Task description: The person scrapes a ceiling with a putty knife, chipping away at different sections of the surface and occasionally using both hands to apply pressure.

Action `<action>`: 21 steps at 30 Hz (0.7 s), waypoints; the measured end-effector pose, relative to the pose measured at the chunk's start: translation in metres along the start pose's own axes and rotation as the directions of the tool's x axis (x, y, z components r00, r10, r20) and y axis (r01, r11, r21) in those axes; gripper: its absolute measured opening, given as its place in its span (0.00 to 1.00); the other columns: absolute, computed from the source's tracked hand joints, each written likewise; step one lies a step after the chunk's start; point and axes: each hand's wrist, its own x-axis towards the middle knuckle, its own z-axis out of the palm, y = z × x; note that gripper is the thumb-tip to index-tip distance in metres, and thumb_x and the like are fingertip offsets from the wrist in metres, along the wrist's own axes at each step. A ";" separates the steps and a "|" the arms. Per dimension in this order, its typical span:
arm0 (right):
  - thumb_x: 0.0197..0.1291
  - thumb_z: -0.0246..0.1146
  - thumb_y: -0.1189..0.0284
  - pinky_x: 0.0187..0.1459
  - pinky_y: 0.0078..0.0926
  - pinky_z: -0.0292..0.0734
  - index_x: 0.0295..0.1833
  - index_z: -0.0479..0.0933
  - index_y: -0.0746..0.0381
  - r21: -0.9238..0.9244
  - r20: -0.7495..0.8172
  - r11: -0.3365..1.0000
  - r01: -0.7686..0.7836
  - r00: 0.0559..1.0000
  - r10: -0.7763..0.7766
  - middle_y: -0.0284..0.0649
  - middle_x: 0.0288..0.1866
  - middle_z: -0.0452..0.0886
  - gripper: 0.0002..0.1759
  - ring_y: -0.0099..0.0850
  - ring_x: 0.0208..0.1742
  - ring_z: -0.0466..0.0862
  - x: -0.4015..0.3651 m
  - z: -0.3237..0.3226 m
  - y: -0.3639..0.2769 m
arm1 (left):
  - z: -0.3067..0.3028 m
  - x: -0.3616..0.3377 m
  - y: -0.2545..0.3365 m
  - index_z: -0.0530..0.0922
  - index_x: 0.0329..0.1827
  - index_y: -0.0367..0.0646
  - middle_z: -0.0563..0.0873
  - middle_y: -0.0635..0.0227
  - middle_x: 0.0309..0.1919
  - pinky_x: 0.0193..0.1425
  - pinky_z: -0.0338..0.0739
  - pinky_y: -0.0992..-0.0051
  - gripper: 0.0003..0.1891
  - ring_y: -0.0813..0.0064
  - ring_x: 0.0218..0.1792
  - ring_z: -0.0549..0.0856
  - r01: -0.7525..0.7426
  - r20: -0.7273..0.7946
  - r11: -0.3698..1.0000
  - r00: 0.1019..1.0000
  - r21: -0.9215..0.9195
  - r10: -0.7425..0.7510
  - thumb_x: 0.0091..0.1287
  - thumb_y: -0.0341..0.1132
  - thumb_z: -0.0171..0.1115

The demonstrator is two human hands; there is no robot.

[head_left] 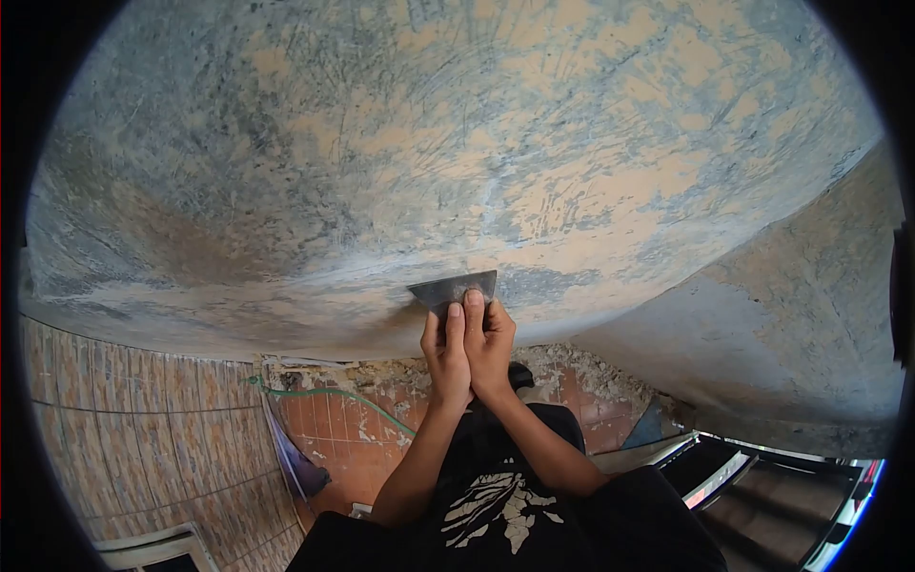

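Observation:
Both of my hands grip one flat metal scraper [440, 289], its wide blade edge against the wall [381, 191]. My left hand [446, 353] is closed on the tool from the left, with the thumb pressed on the blade. Beside it, touching at the palm, my right hand [491, 348] is closed on the same scraper, thumb also on the blade. Any handle is hidden behind the hands. The wall is grey with patches of peach-coloured coating and many scratch marks, densest above and right of the scraper.
Debris and flakes [610, 377] lie along the wall's foot on the reddish tiled floor [334, 443]. A green hose [357, 394] crosses the floor at left. Patterned tiles [143, 419] cover the left side. Another grey wall [801, 305] adjoins at right, near a dark-framed opening [772, 505].

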 end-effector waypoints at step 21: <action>0.71 0.53 0.67 0.24 0.15 0.61 0.27 0.67 0.63 -0.063 -0.154 0.997 0.040 0.987 -0.049 0.26 0.22 0.71 0.17 0.12 0.27 0.65 0.009 -0.031 0.008 | 0.020 -0.004 -0.020 0.76 0.40 0.37 0.82 0.71 0.32 0.37 0.72 0.83 0.09 0.85 0.34 0.78 -0.016 0.131 1.000 0.991 0.005 0.015 0.71 0.35 0.55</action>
